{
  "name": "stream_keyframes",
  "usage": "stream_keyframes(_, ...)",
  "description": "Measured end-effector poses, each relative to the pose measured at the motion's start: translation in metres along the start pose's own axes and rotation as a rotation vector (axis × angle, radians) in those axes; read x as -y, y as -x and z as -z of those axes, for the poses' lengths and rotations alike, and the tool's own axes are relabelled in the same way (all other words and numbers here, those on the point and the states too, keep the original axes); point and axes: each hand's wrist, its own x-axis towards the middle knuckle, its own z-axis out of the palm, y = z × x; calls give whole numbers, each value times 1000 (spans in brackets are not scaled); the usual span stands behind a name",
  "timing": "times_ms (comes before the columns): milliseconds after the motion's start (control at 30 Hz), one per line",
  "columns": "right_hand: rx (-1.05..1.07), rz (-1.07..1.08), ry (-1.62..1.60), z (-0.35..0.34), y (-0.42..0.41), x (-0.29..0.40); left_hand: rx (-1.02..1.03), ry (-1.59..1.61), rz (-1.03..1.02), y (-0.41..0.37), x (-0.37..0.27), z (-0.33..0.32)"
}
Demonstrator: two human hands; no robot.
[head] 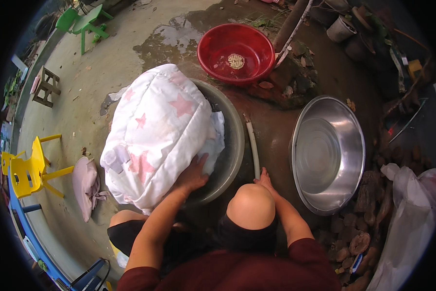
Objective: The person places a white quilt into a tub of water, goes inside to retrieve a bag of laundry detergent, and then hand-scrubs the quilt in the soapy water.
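A bundled white quilt (156,120) with pink stars sits on the left side of a grey, wide-rimmed basin (236,152). Light-blue cloth (215,140) shows beside it inside the basin. My left hand (191,176) rests against the quilt's lower right side, its thumb and a finger apart next to the blue cloth. The other fingers are hidden, so whether it grips fabric is unclear. Just beyond my right knee, my right hand (264,179) is around the near end of a pale hose (253,149) that lies along the wet ground; the knee partly covers this hand.
A red basin (236,51) stands at the far side, beside a post. To the right is a shiny metal basin (329,156), with stacked firewood (360,243) and plastic sheeting (403,218) nearer me. Yellow chair (32,167), wooden stool (47,87) and pinkish cloth (87,185) are left.
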Motion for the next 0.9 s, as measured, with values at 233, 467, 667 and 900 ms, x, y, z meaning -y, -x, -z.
stream_keyframes(233,-16,-92,69,1,-9,24,-122,297,-71,-35,34,-57)
stream_keyframes(467,-8,-78,244,11,-12,40,46,222,-23,-32,113,-134)
stream_keyframes(667,-148,66,-26,57,46,23,133,-35,75,-23,147,-141)
stream_keyframes(900,-601,5,-277,139,158,-46,115,-192,98,-29,132,-134)
